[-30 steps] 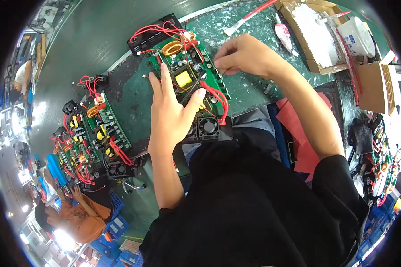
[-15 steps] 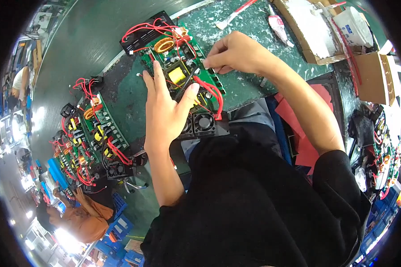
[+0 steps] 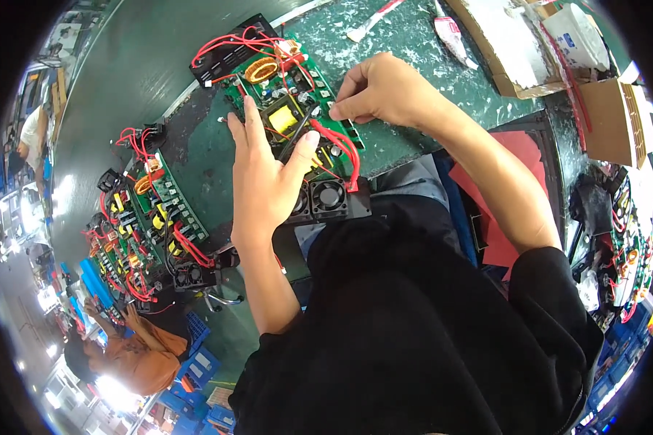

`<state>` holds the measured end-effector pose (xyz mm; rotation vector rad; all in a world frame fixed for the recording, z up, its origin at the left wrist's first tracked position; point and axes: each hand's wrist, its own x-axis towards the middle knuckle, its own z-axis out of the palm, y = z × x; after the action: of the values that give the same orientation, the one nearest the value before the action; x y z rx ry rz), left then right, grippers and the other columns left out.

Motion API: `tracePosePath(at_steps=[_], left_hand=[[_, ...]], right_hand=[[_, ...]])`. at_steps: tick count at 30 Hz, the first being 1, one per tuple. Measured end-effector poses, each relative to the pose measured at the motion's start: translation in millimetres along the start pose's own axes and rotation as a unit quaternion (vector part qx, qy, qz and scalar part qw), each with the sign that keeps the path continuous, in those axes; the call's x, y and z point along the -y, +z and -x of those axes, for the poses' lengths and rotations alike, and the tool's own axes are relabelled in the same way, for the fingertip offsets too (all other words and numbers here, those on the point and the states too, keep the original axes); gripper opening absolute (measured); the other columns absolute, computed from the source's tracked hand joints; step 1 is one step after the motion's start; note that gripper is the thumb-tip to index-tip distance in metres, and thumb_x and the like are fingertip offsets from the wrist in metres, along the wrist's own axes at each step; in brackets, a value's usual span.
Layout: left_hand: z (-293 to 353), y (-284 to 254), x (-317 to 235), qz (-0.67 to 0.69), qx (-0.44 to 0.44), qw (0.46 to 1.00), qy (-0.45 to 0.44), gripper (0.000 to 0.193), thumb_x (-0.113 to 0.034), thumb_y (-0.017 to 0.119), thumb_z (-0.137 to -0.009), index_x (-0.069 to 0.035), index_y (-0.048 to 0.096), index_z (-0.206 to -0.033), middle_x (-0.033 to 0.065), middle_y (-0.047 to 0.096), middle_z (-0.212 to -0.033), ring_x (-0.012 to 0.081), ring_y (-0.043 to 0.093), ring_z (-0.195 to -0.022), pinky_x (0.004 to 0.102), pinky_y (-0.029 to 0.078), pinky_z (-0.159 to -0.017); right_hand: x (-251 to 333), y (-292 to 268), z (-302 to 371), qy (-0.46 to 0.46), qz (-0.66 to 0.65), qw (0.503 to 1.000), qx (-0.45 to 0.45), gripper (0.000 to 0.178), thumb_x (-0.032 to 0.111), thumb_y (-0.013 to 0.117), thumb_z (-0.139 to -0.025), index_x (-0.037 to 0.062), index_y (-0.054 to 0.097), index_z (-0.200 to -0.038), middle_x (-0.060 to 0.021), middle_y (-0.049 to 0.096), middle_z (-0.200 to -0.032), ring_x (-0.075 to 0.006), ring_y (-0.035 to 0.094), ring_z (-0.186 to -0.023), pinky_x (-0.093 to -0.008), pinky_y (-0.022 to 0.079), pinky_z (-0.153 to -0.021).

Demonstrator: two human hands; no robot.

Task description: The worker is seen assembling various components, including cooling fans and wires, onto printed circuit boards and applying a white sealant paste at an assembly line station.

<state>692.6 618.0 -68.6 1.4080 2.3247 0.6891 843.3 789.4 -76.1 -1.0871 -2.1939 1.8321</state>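
Note:
A green circuit board [image 3: 308, 85] lies in front of me on the bench. It carries a copper-wound coil [image 3: 261, 70], a yellow-wrapped transformer [image 3: 282, 119] and thick red wires [image 3: 341, 139]. Two black fans [image 3: 329, 194] sit at its near end, and a black slotted panel [image 3: 228, 56] at its far end. My left hand [image 3: 265, 170] rests along the board's left side, its fingers and thumb spread. At the right edge of the board, my right hand [image 3: 374, 90] is closed with thumb and fingertips together; whatever they pinch is hidden.
More wired circuit boards [image 3: 149, 210] lie to the left, and others [image 3: 624, 254] at the far right. Beyond my right hand are a brush [image 3: 374, 20], a tube [image 3: 453, 32], a cardboard box [image 3: 611, 119] and a white tub [image 3: 577, 36]. A person in orange [image 3: 141, 359] works at lower left.
The board and both hands have shifted slightly left in view. My right fingertips have moved a little along the board's right edge, still pressed together.

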Motion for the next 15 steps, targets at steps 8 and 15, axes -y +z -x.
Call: tracePosePath(at_steps=[8, 15], left_hand=[[1, 1, 1, 0.005, 0.003, 1.000, 0.000, 0.098, -0.052, 0.066, -0.089, 0.003, 0.018, -0.153, 0.0455, 0.017, -0.150, 0.0550, 0.035, -0.136, 0.0474, 0.038, -0.108], [0, 0, 1, 0.007, 0.001, 1.000, 0.000, 0.098, -0.051, 0.066, -0.088, 0.002, 0.017, -0.154, 0.0451, 0.016, -0.150, 0.0543, 0.035, -0.136, 0.0472, 0.037, -0.109]], right_hand=[[-17, -7, 13, -0.023, -0.040, 0.997, 0.055, 0.022, 0.013, 0.078, -0.082, -0.0038, 0.073, -0.095, -0.0074, 0.071, -0.083, -0.0110, 0.066, -0.074, -0.0233, 0.055, -0.067], [-10, -3, 13, 0.018, -0.061, 0.997, 0.045, 0.023, 0.014, 0.080, -0.079, -0.0033, 0.075, -0.093, -0.0078, 0.071, -0.080, -0.0118, 0.067, -0.072, -0.0244, 0.057, -0.068]])
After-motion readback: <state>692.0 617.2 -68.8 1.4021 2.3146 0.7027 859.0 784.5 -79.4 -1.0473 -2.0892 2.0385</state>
